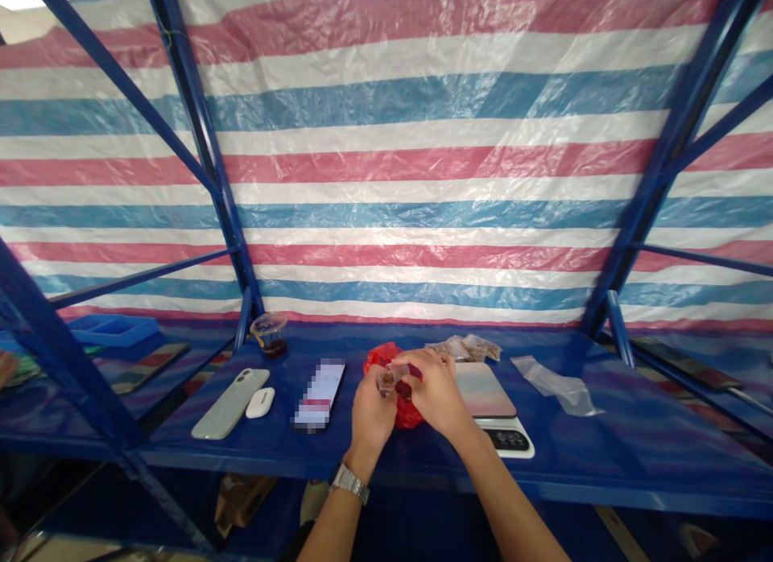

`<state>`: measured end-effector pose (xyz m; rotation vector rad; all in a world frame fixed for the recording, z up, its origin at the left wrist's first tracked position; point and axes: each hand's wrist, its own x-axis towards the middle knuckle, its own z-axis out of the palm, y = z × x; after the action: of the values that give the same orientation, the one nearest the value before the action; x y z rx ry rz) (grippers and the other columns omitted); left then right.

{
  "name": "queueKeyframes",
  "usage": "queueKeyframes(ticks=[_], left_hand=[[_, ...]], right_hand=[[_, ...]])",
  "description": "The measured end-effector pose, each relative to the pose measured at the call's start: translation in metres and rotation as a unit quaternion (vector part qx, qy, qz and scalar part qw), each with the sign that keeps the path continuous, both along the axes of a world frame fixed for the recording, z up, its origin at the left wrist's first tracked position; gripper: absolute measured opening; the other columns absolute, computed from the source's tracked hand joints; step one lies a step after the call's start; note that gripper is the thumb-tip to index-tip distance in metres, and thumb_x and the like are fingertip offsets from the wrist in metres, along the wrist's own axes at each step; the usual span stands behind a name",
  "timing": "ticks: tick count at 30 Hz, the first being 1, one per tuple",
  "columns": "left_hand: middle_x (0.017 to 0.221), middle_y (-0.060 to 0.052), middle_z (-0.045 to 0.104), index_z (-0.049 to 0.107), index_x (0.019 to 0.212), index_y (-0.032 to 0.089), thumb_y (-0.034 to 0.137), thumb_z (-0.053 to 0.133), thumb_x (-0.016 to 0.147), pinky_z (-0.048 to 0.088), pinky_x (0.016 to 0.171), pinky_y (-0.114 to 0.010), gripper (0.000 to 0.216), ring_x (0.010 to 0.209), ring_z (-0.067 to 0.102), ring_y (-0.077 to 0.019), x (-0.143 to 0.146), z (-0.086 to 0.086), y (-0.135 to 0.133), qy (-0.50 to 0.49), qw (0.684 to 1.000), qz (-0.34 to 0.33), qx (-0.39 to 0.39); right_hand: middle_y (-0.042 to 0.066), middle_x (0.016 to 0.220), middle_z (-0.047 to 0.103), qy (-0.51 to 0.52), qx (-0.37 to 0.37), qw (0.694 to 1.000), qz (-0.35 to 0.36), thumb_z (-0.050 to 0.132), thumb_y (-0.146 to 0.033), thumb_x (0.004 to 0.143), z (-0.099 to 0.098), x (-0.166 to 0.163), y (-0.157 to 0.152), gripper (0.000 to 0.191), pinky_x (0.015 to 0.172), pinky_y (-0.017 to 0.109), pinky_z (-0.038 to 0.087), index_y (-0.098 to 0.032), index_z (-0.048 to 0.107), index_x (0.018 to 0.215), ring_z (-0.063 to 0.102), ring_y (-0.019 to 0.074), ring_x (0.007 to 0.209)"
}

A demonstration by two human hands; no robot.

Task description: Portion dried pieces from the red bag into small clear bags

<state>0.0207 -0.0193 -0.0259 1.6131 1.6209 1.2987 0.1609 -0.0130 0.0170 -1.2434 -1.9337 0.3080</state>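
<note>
My left hand [373, 407] is closed on a small clear plastic bag [394, 374], with something brownish showing at its opening. My right hand [436, 389] meets it from the other side, fingers bent and pinching at the same bag; its fingertips are partly hidden. Directly beneath both hands lies a crumpled red plastic bag [411, 415] with dark contents showing. Just right of my right hand sits a white kitchen scale [486, 389] with a dark button panel. Behind the scale are several clear bags with brown contents [474, 347].
To the left lie a phone with its screen lit [321, 393], a pale phone [233, 402], a white earbud case [260, 402] and a plastic cup of dark liquid [271, 336]. An unfilled clear bag [559, 385] lies right. Blue metal posts [221, 183] flank the shelf.
</note>
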Motion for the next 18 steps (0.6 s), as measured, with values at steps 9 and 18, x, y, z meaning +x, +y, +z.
queueKeyframes(ticks=[9,18], left_hand=[[0.079,0.001,0.070,0.059,0.087,0.024,0.008,0.056,0.083,0.039,0.067,-0.024,0.016,0.073,0.065,-0.0169,0.001,0.000,0.001,-0.015,0.999,-0.009,0.029],[0.079,0.000,0.065,0.056,0.088,0.022,0.009,0.054,0.083,0.042,0.070,-0.027,0.014,0.074,0.061,-0.0174,-0.006,-0.001,0.006,-0.027,0.997,0.041,0.061]], right_hand=[[0.002,0.114,0.078,0.033,-0.035,0.999,-0.011,0.060,-0.006,0.080,-0.006,0.001,0.003,0.037,0.105,0.047,0.034,-0.029,0.076,0.104,0.066,0.0265,0.114],[0.004,0.111,0.079,0.032,-0.063,0.991,-0.116,0.059,-0.012,0.083,-0.021,0.010,0.015,0.035,0.109,0.050,0.036,-0.028,0.077,0.108,0.067,0.0296,0.115]])
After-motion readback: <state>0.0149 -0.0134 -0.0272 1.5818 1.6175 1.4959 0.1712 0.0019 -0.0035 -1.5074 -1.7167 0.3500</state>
